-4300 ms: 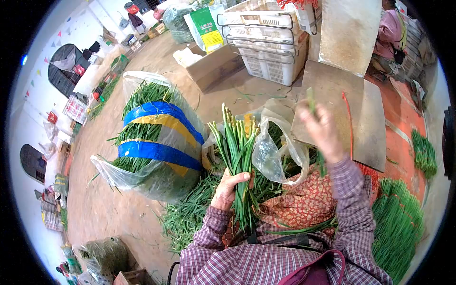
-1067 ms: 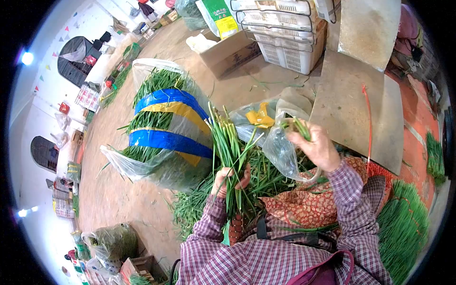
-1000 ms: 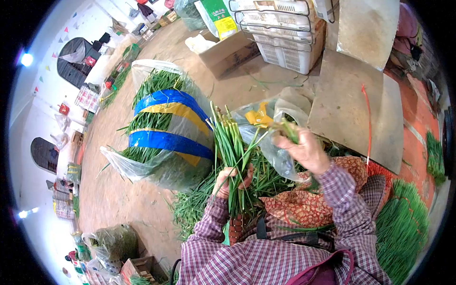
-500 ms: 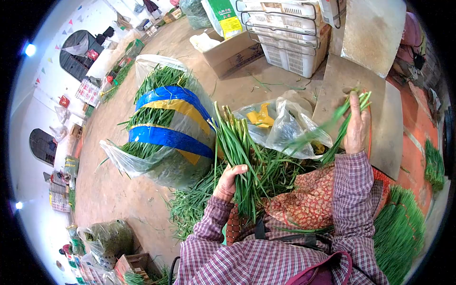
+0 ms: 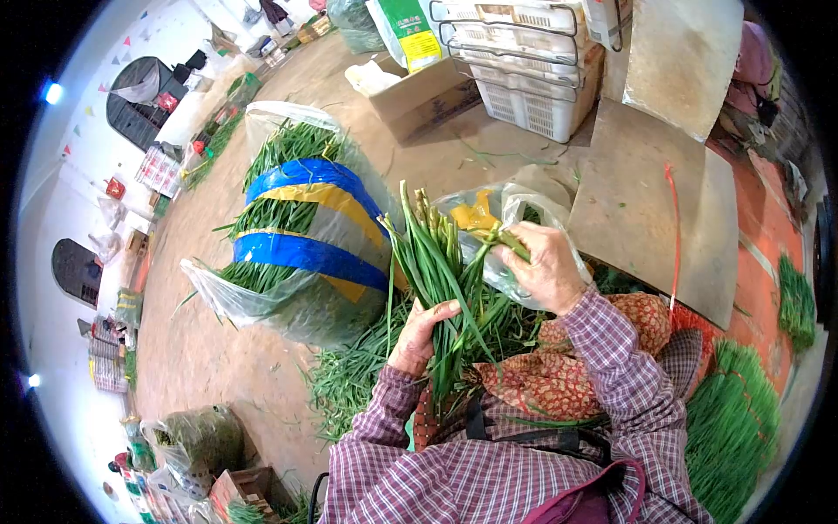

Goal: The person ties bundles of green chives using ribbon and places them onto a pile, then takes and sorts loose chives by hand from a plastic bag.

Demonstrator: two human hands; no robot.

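Note:
My left hand (image 5: 422, 335) is closed around the lower part of a bunch of green chives (image 5: 425, 253), its pale stem ends pointing up. Close on the right of the bunch, my right hand (image 5: 546, 265) pinches a few chive stalks (image 5: 496, 237) by their pale ends, and their leaves hang down against the bunch. Beneath both hands lies a loose heap of chives (image 5: 353, 380), partly hidden by the bunch and my patterned apron (image 5: 550, 380). Behind my right hand is a clear plastic bag (image 5: 559, 205) with a yellow piece (image 5: 476, 212) in it.
A plastic-wrapped bale of chives (image 5: 314, 253) with blue and yellow bands stands left of my hands. A cardboard box (image 5: 428, 105) and stacked white crates (image 5: 524, 96) are ahead. At right lie a board (image 5: 646, 210), a red strip (image 5: 674, 227) and tied chives (image 5: 733, 428).
My right hand has moved left and down from over the board to the bunch, bringing its few stalks along. My left hand has stayed almost in place with the bunch.

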